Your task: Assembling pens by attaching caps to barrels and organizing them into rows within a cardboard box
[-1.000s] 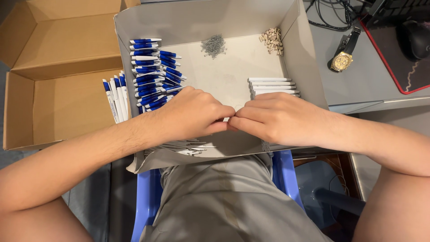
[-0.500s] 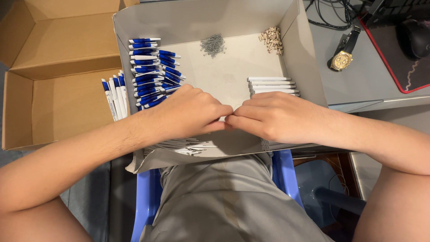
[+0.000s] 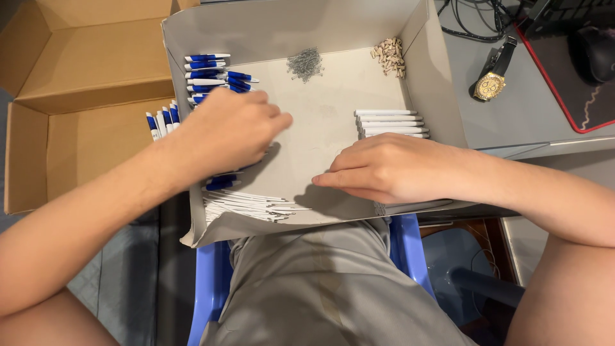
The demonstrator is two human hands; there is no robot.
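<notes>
Across the person's lap sits a shallow grey cardboard tray (image 3: 333,29), and both bare hands work inside it. At about nine o'clock in the tray the left hand (image 3: 230,131) hovers over a stack of blue-and-white pens (image 3: 214,70), its fingers (image 3: 275,122) curled loosely together and pointing toward three o'clock; whether they pinch anything cannot be told, since the palm faces down. Toward four o'clock the right hand (image 3: 391,168) lies flat on the tray floor, fingers together and stretched toward nine o'clock, with nothing visibly gripped. Just above it, at three o'clock, rests a short row of white pen barrels (image 3: 391,123). Near six o'clock, along the tray's front edge, lies a pile of thin white pen parts (image 3: 246,206) (partly shadowed by the left forearm). At twelve o'clock sit a small heap of metal springs (image 3: 305,63) and, beside it, a cluster of small beige pieces (image 3: 388,54). Outside the tray, an open brown carton (image 3: 77,90) stands at nine o'clock, and a gold wristwatch (image 3: 490,84) rests on the counter (image 3: 532,115) at two o'clock.
</notes>
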